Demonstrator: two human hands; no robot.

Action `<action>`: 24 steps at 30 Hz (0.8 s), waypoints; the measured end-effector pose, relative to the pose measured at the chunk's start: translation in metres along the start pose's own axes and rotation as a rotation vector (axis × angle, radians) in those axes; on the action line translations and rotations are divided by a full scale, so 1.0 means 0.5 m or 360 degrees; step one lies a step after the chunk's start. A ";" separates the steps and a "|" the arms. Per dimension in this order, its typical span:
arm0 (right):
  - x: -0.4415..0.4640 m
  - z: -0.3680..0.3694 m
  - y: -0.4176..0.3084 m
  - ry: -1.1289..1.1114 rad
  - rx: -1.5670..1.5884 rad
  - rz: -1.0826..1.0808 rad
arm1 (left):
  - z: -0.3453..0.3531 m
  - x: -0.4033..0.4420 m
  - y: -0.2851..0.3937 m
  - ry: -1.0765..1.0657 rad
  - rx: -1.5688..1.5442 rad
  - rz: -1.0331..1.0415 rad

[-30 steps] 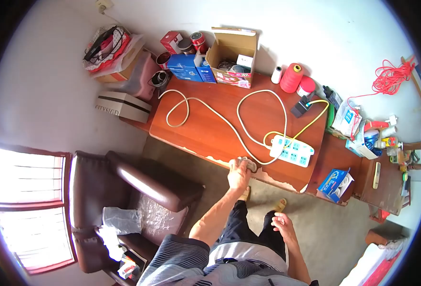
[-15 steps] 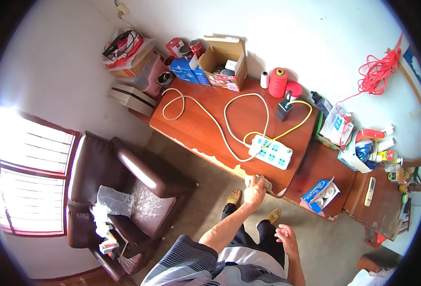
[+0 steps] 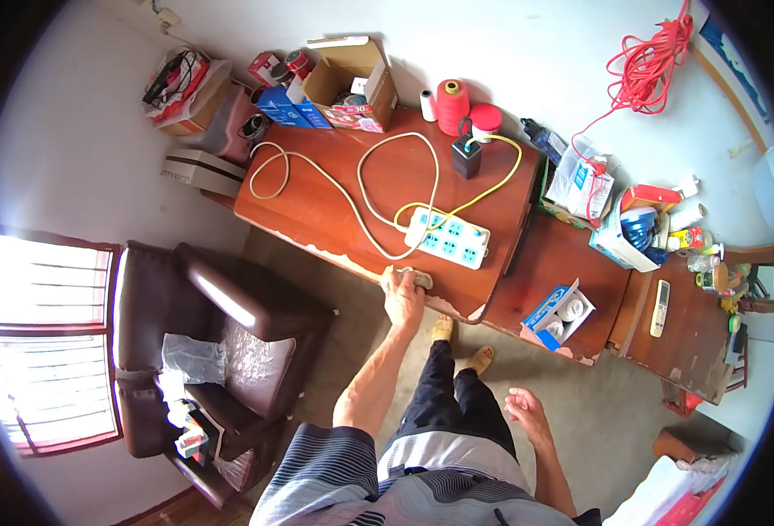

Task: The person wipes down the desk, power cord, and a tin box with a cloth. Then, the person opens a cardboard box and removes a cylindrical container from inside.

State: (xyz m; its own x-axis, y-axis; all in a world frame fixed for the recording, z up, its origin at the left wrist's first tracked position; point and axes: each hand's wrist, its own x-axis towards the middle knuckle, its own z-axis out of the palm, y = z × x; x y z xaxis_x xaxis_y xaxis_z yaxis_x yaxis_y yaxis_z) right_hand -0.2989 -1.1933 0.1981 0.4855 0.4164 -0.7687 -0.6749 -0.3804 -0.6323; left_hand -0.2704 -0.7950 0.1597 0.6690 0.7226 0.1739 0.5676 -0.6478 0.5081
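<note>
My left hand (image 3: 404,302) is closed on a small greyish rag (image 3: 423,280), pressed to the front edge of the reddish-brown wooden table (image 3: 317,210), where the finish is chipped. Just beyond it lies a white power strip (image 3: 448,238) with a pale cable (image 3: 334,180) looped across the tabletop. A yellow cable (image 3: 511,180) runs to a black adapter (image 3: 467,158). My right hand (image 3: 525,410) hangs at my side over the floor, holding nothing, its fingers loosely bent and apart.
At the table's back stand an open cardboard box (image 3: 378,110), red thread cones (image 3: 452,107) and a red-lidded jar (image 3: 486,121). To the right, a lower surface holds a blue box of bulbs (image 3: 558,314) and a remote (image 3: 659,309). A brown armchair (image 3: 154,298) stands left.
My left hand has slid the rag leftward along the table's front edge. The whole view has shifted, so the table appears further left. My right hand still hangs at my side.
</note>
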 end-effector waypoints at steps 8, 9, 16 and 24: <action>0.030 0.053 -0.067 -0.0017 -0.0064 -0.0027 | -0.019 0.049 -0.014 -0.0272 -0.0133 -0.0139; 0.031 0.053 -0.071 -0.0033 -0.0119 -0.0023 | -0.023 0.067 -0.020 -0.0270 -0.0171 -0.0237; 0.068 0.066 -0.085 0.0061 -0.0085 0.0095 | -0.014 0.173 -0.075 -0.0132 -0.0043 -0.0191; 0.267 0.207 -0.370 0.0639 -0.1385 -0.1091 | -0.007 0.186 -0.082 -0.0247 0.0030 0.0040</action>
State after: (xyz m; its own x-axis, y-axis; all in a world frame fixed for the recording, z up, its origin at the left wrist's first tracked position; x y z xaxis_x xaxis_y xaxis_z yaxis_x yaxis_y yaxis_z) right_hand -0.1667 -0.9817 0.2223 0.8444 0.5221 -0.1196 0.3261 -0.6782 -0.6586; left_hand -0.2331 -0.7005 0.1580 0.7483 0.6612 0.0535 0.5577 -0.6707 0.4891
